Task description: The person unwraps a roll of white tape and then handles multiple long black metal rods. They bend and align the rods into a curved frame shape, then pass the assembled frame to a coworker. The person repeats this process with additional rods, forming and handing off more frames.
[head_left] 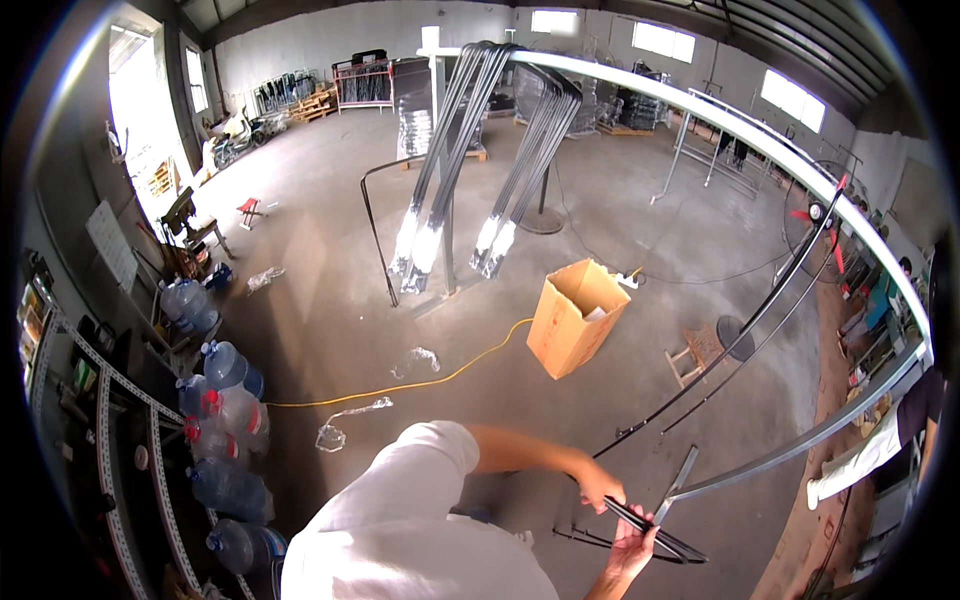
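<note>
We held slim black bars [628,515] between our two hands, low and right of centre, above the floor [480,395]. Their long axis slanted from upper left to lower right, the far ends pointing rightward. Our left grip [600,488] clasped the upper part; our right grip [632,545] grasped lower down. Reddish marks on the carton [562,325] were too small for us to read.

There's open floor [500,408] between the left hand [601,488] and the box [560,330], room enough to reach forward. Off to the right, though, long rods [790,272] slant down across the way, and a metal bar [683,475] sits close by the right hand [634,543], hemming that side in.
</note>
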Demonstrator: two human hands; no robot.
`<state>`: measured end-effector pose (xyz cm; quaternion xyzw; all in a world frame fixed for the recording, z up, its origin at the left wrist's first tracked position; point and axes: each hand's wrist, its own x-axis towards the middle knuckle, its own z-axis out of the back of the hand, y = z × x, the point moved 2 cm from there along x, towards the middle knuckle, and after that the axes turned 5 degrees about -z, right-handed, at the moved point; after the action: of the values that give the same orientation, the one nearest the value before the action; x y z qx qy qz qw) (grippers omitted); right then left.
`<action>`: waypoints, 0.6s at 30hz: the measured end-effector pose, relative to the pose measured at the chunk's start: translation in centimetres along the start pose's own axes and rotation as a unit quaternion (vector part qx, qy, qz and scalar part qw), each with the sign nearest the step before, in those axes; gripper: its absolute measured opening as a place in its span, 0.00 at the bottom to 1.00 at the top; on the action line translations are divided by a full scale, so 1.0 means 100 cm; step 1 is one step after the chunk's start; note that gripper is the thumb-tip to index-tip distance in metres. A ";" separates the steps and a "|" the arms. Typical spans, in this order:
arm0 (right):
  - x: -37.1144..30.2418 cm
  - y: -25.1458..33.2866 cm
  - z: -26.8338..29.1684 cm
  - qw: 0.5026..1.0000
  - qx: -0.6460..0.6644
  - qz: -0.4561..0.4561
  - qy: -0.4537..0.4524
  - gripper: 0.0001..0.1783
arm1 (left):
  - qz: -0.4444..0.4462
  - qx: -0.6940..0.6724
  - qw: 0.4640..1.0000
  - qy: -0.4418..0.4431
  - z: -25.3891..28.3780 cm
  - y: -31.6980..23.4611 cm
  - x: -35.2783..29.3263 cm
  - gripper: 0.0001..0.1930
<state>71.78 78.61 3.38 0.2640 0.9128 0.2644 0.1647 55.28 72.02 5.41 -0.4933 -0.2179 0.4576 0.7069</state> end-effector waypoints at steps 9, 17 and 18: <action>-0.010 -0.007 -0.010 0.992 0.049 -0.050 -0.103 0.15 | -0.055 0.003 0.991 -0.120 -0.020 -0.010 -0.013 0.29; 0.009 -0.015 0.008 0.990 0.053 -0.089 -0.099 0.15 | -0.050 0.072 0.996 -0.023 -0.007 -0.025 -0.014 0.33; 0.006 -0.017 0.006 0.989 0.073 -0.095 -0.089 0.16 | -0.095 0.037 0.993 -0.058 -0.007 -0.026 -0.014 0.36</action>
<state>70.90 77.98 1.78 0.2101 0.9323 0.1555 0.2498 56.24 70.17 7.62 -0.4166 -0.2876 0.4240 0.7510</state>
